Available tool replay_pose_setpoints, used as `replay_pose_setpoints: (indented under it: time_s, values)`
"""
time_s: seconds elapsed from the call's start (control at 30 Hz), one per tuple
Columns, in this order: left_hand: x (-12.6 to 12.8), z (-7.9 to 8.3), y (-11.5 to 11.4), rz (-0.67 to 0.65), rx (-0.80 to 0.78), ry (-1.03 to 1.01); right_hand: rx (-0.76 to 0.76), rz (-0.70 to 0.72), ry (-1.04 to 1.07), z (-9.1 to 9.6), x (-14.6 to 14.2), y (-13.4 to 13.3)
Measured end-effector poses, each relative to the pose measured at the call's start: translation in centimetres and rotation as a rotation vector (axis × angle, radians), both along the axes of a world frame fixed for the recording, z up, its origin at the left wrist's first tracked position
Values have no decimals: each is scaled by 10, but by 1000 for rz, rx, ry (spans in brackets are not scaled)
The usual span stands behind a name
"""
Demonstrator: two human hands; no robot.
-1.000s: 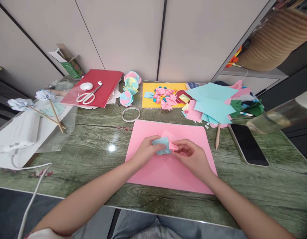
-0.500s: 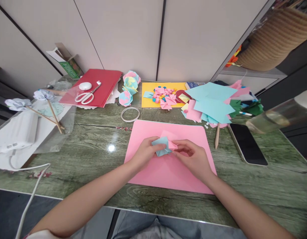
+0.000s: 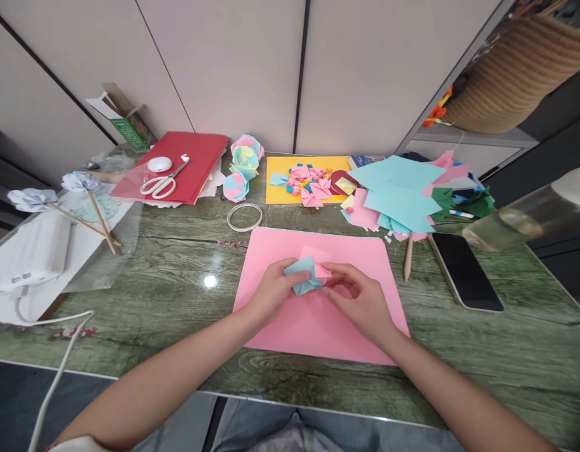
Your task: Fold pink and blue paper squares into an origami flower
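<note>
Green tabletop [image 3: 177,270], folded paper [image 3: 314,281] inside pink sheet [image 3: 318,333] edges

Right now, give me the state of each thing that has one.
Blue paper: folded, in the left hand
Small pink paper: folded, at the right hand's fingertips
Pink sheet: flat
Phone: face up, screen dark
Scissors: lying flat
Green box: flaps open
White charger: cable attached
</note>
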State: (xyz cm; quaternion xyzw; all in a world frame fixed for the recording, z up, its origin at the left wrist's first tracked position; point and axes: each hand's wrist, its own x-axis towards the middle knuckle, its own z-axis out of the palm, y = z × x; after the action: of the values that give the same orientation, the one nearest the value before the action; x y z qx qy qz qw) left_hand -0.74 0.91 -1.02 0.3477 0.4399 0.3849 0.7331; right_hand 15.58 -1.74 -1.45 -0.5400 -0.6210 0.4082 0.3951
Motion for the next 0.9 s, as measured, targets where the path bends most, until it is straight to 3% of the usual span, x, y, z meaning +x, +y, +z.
replay_pose_setpoints:
  time_s: [0.9]
  values:
    - [1,-1,-2,-17,-5,-21,-124,-19,95,3,0,-2]
